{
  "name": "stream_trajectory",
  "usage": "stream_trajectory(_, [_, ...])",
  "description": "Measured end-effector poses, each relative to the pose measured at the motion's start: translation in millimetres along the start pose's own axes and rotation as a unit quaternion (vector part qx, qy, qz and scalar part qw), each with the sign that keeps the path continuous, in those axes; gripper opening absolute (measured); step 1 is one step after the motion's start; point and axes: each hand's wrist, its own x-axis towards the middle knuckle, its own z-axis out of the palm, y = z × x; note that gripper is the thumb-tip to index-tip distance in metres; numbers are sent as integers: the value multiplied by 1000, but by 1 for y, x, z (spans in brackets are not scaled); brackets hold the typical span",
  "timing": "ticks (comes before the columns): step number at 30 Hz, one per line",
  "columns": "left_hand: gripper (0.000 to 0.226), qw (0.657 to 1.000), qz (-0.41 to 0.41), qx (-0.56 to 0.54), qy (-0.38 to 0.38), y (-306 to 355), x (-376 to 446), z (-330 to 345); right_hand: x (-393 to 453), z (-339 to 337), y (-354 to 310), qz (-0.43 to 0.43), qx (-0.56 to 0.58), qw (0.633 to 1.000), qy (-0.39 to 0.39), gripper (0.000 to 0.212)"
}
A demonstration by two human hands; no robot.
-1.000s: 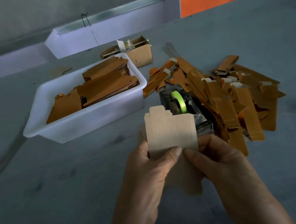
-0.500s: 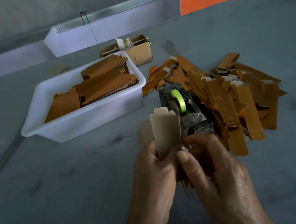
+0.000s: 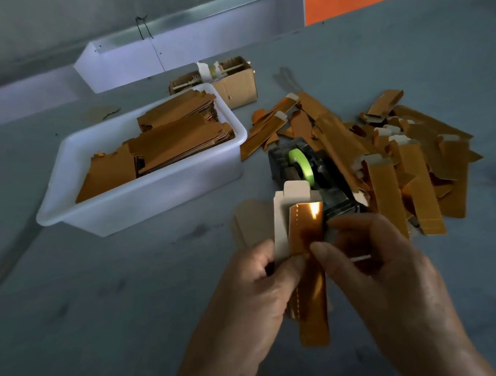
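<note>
Gold carton blank (image 3: 308,271) lower end behind both hands, possibly folded

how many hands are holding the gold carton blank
2. The left hand pinches the gold carton blank at its left edge, the right hand at its right edge, both in front of the tape dispenser. No other hands show.

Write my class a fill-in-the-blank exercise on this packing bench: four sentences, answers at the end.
1. The roll of tape in the dispenser is ____ in colour.
2. The plastic tub holding stacked flat blanks is ____ in colour.
3. The left hand and right hand pinch the gold card blank, so ____ hands hold it.
4. Seen from the camera, the loose pile of folded sleeves lies to the ____ of the dispenser.
Missing words: green; white; two; right.
</note>
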Motion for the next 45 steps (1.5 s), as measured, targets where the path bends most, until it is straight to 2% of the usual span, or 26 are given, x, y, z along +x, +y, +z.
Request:
stream_trajectory(2, [14,999,-12,2,-32,0,-2,0,3,-4,0,82,114,987,-80,39])
stream_trajectory(4, [9,999,-25,-15,-32,1,-2,2,5,-5,2,125,208,962,-127,30])
stream_trajectory(7, [17,999,-9,-17,38,-1,0,4,6,-3,4,144,261,948,-114,16])
stream_trajectory(12, [19,989,49,0,142,0,0,10,6,0,3,147,296,941,-70,20])
stream_trajectory(15, [13,968,101,83,214,-4,0,17,6,1,3,148,292,943,-57,26])
stream_trajectory(17, [18,929,165,211,255,-4,0,23,6,2,3,147,287,945,-50,25])
stream_trajectory(20, [38,836,207,446,243,-3,-3,35,5,3,1,143,284,947,-43,24])
stream_trajectory(22, [39,771,222,541,252,-4,-7,43,5,3,0,141,288,946,-43,25])
stream_trajectory(24, [44,744,204,581,260,-4,-7,48,5,2,0,141,284,948,-38,23])
stream_trajectory(26, [43,750,182,589,241,-10,-9,55,3,3,0,138,262,955,-33,24])
stream_trajectory(28, [36,780,185,552,229,-12,-10,58,1,5,2,138,230,963,-26,33])
stream_trajectory(30, [23,781,193,547,233,-12,-12,55,0,8,4,135,201,970,-16,40])
stream_trajectory(31, [24,796,185,531,225,-12,-13,52,1,8,5,135,195,971,-15,40])
stream_trajectory(33, [42,865,189,424,191,-14,-15,47,4,9,5,138,210,968,-22,33])
stream_trajectory(34, [43,894,190,352,203,-13,-14,42,5,9,5,141,227,963,-27,31])
stream_trajectory(35, [37,923,163,266,226,-10,-13,37,6,8,4,143,244,959,-31,29])
stream_trajectory(37, [18,979,38,72,189,-8,-8,27,8,6,3,146,257,955,-32,30])
stream_trajectory(38, [13,989,-11,6,148,-7,-6,22,8,6,2,145,261,954,-37,30])
stream_trajectory(40, [6,995,-49,-24,83,-3,-5,13,9,5,-1,138,259,954,-53,26])
stream_trajectory(43, [13,998,-24,-10,58,-2,-3,12,13,1,-3,122,215,966,-70,32])
stream_trajectory(45, [7,996,-6,-35,77,-2,0,13,19,-5,-5,108,182,974,-75,39])
